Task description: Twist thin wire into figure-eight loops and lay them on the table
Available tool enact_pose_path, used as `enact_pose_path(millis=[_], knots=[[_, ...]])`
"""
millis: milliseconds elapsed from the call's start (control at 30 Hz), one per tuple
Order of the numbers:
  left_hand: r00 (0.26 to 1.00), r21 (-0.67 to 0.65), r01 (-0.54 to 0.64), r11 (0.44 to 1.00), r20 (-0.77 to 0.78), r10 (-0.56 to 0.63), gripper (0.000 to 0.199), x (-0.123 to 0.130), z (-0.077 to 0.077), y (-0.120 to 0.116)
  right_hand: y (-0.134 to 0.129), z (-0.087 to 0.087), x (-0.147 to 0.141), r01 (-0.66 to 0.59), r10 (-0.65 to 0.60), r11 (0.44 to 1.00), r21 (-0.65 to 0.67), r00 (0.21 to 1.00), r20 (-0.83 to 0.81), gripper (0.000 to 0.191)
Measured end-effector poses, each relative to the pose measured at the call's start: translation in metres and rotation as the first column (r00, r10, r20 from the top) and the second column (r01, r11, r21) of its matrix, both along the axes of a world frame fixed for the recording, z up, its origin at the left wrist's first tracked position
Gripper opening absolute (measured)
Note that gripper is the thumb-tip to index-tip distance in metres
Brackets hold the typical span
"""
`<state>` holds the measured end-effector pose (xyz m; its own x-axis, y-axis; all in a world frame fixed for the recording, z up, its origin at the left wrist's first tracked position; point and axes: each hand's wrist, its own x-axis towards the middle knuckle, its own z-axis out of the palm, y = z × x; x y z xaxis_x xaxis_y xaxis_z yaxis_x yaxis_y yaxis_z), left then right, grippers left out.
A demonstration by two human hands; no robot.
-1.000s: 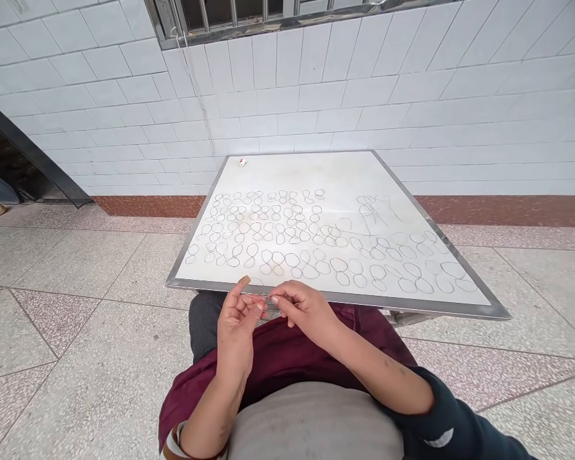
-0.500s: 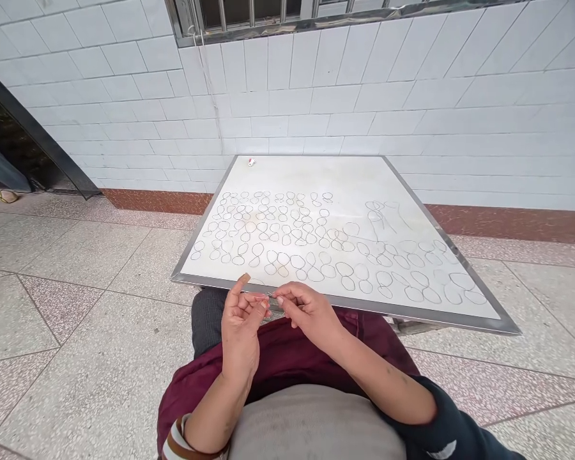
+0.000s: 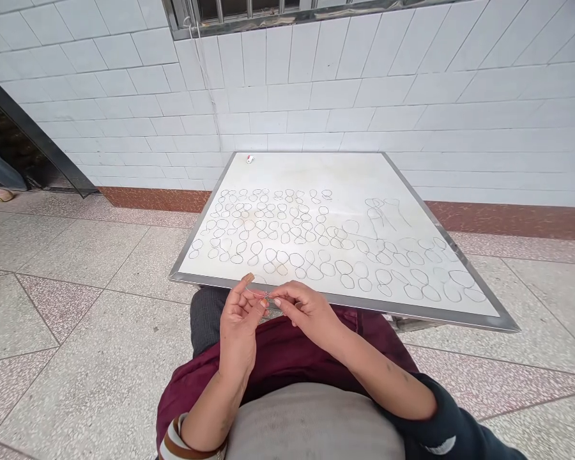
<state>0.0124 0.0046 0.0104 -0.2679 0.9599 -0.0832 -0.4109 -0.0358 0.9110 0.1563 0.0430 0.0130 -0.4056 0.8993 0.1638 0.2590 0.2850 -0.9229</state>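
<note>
Clock: 12 = away from the person. Thin reddish strand at 6 o'clock, just off the board's near edge, between the fingertips. Left hand: half curled, forefinger up toward 1, thumb pinching the strand. Right hand: tight thumb-and-forefinger pinch pointing to 10, apparently on the strand's other end; exact grip too small to tell. Rows of dark loops across the board, drawn or wire, can't tell; small red-white item at its 11 o'clock corner.

Risks, my call: strand looks fine, so a loose left pinch could let it slip onto the maroon cloth below; uneven pull between hands could kink or snap it; slack could tangle around the raised forefinger.
</note>
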Motion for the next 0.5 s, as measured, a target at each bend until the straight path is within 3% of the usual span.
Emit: enact_pose_path(millis=[300, 500], knots=[[1.000, 0.021, 0.021, 1.000, 0.017, -0.021, 0.049, -0.0002, 0.0011, -0.0009, 0.0012, -0.0013, 0.0014, -0.024, 0.022, 0.999, 0.047, 0.999, 0.041, 0.015], [0.998, -0.007, 0.026, 1.000, 0.051, -0.025, 0.051, 0.0023, 0.0031, -0.0014, 0.0002, -0.0027, -0.0029, 0.042, -0.045, 0.994, 0.104, 0.999, 0.029, 0.010]])
